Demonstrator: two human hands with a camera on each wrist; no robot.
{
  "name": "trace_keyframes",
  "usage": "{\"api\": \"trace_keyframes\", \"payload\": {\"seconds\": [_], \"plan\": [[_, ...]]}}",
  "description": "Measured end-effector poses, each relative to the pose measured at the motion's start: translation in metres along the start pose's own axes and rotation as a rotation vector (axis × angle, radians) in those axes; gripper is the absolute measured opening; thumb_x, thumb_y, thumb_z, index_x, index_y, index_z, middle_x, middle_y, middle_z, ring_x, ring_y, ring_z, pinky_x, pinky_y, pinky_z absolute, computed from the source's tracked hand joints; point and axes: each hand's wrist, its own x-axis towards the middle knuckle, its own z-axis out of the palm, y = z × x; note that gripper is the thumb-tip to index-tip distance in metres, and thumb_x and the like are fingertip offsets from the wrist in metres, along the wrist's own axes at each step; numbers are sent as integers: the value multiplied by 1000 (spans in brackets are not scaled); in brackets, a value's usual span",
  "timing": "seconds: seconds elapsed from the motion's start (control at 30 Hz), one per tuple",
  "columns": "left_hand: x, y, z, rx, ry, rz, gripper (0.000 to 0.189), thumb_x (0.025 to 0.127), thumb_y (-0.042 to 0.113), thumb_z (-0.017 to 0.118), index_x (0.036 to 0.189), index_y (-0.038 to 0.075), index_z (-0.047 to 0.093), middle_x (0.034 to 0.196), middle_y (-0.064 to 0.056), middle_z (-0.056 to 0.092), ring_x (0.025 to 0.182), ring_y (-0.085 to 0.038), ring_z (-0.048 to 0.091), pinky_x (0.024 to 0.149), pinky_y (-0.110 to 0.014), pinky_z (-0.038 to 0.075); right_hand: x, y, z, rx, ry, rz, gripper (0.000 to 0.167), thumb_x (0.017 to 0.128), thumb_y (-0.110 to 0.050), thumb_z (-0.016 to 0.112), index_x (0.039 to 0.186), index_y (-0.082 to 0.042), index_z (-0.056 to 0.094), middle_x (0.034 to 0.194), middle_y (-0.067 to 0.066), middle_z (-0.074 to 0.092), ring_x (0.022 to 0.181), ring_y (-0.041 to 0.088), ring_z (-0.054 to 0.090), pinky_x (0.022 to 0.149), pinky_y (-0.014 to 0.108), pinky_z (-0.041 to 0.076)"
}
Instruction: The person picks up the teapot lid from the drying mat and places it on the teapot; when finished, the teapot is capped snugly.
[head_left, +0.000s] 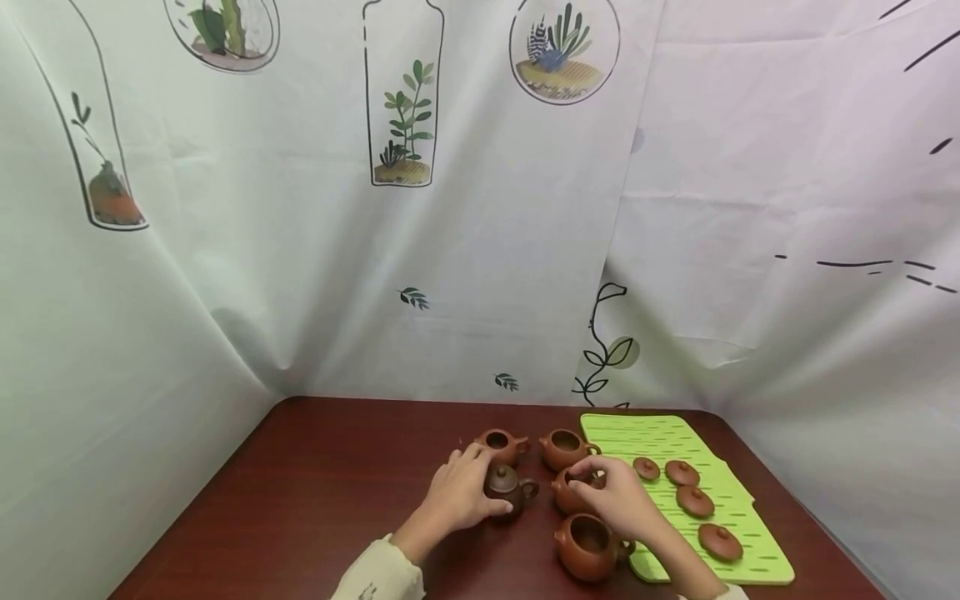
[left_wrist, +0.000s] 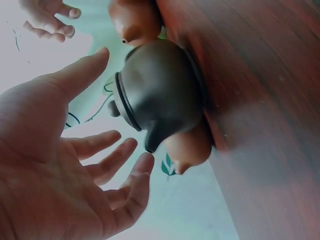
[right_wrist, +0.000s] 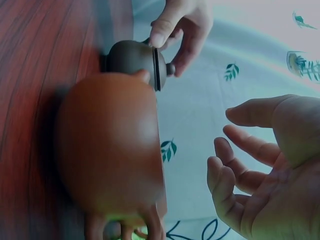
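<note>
A dark brown teapot [head_left: 501, 498] with its lid on stands at the middle of the table. My left hand [head_left: 459, 492] is around its left side, fingers spread. In the left wrist view a gap shows between the palm and the teapot [left_wrist: 160, 85]; whether a fingertip touches it I cannot tell. Above a lidless reddish clay teapot [head_left: 568, 498] hovers my right hand [head_left: 621, 498], fingers loosely bent with nothing between them in the right wrist view. Nearest the front is another lidless clay teapot [head_left: 587, 550].
Two more lidless clay teapots stand behind, one at left [head_left: 510, 454] and one at right [head_left: 558, 454]. On the right, a light green mat [head_left: 637, 429] bears several clay lids, one near its front [head_left: 720, 542]. A printed white cloth [head_left: 480, 250] hangs behind the table [head_left: 337, 467].
</note>
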Motion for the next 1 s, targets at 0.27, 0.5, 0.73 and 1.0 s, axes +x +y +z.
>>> {"api": "trace_keyframes", "payload": {"seconds": [0.27,0.5,0.73,1.0], "plan": [[-4,16,2,-4,122,138,54,87,40,76,134,19,60,135,2,53,110,-26,50,80,-43,46,-7,12,-17,-7,17,11,19,90,-11,72,104,1,69,96,8,68,79,25,69,62,28,52],[-10,35,8,-167,78,203,46,89,41,74,129,22,63,128,7,58,112,-23,51,84,-44,43,-13,26,-29,20,-3,15,20,92,-11,71,106,3,70,98,9,69,80,27,68,66,28,54],[-13,53,18,-267,11,199,48,87,45,75,127,20,65,123,5,62,109,-23,54,87,-48,45,-23,30,-38,-30,53,95,22,90,-14,73,106,1,70,100,7,69,82,23,67,67,29,53],[-15,58,27,-392,-112,192,52,84,45,78,127,18,65,120,9,63,120,-15,55,102,-47,41,-32,45,-55,-115,90,127,19,89,-9,73,105,2,72,103,12,70,94,23,66,74,30,53]]}}
